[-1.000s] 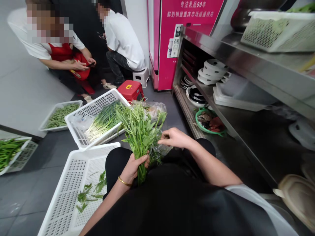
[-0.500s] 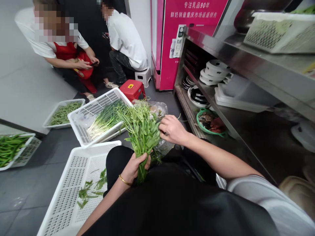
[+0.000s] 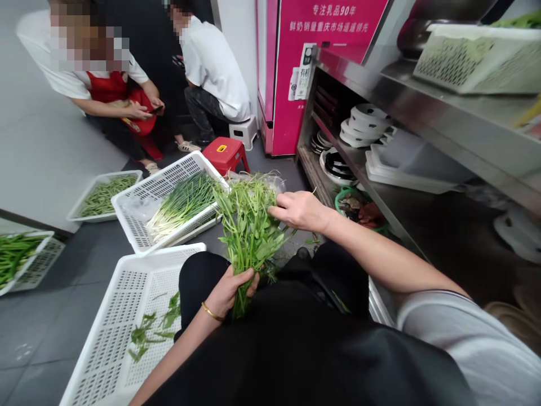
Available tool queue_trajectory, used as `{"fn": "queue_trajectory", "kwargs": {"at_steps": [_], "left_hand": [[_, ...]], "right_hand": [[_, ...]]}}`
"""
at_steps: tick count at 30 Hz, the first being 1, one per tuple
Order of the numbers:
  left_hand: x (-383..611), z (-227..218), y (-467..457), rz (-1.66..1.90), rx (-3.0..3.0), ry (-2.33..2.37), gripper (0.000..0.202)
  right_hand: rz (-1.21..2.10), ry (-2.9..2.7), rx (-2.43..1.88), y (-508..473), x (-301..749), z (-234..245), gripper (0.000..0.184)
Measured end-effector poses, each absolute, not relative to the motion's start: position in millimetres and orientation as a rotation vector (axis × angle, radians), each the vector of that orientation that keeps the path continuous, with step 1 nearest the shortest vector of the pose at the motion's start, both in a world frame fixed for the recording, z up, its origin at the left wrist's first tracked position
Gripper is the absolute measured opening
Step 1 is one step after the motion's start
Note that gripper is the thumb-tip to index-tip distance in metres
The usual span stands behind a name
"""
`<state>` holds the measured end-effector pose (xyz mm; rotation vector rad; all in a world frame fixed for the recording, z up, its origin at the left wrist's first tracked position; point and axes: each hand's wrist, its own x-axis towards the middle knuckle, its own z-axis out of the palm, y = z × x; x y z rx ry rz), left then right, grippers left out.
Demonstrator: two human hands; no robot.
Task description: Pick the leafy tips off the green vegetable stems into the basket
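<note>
Fingers of the left hand (image 3: 230, 289) clamp slender leafy greens (image 3: 249, 225); right hand (image 3: 300, 210) seemingly pinches one sprig.

The pink cabinet (image 3: 327, 79) reads "专注乳品90年"; its carton sticker (image 3: 302, 72) seemingly says "有机".

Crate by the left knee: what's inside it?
A few loose green leaves lie on the perforated floor of the crate, towards its right side. The knee and left forearm cover its right edge, so anything there is hidden.

One greens bunch (image 3: 249, 228), five white baskets (image 3: 110, 344), two stools (image 3: 224, 153)
</note>
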<state>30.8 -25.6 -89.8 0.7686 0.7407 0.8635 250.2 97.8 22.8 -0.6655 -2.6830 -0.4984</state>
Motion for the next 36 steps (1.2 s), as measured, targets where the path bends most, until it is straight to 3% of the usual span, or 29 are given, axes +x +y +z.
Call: {"fn": "queue_trajectory", "kwargs": {"at_steps": [5, 9, 14, 18, 24, 27, 32, 36], "left_hand": [[30, -92, -26, 0.86, 0.717, 0.738, 0.024], [26, -90, -25, 0.875, 0.796, 0.802, 0.021], [21, -88, -17, 0.914, 0.829, 0.999, 0.028], [21, -90, -9, 0.968, 0.724, 1.094, 0.025], [29, -89, -9, 1.003, 0.769, 1.192, 0.026], [34, -84, -14, 1.001, 0.857, 1.247, 0.027], [28, -83, -19, 0.99, 0.926, 1.33, 0.029], [21, -90, -17, 0.98, 0.958, 1.298, 0.027]], "right_hand": [[0.257, -2.103, -0.904, 93, 241, 15, 0.011], [0.851, -1.367, -0.943, 97, 283, 42, 0.009], [0.769, -0.89, -0.715, 92, 372, 71, 0.012], [0.523, -1.573, -0.9, 81, 366, 33, 0.018], [0.517, -2.218, -1.217, 78, 265, -9, 0.021], [0.686, -2.075, -1.333, 88, 230, -9, 0.027], [1.349, -1.766, -1.17, 93, 212, -28, 0.027], [1.46, -1.593, -0.999, 85, 218, -38, 0.024]]}}
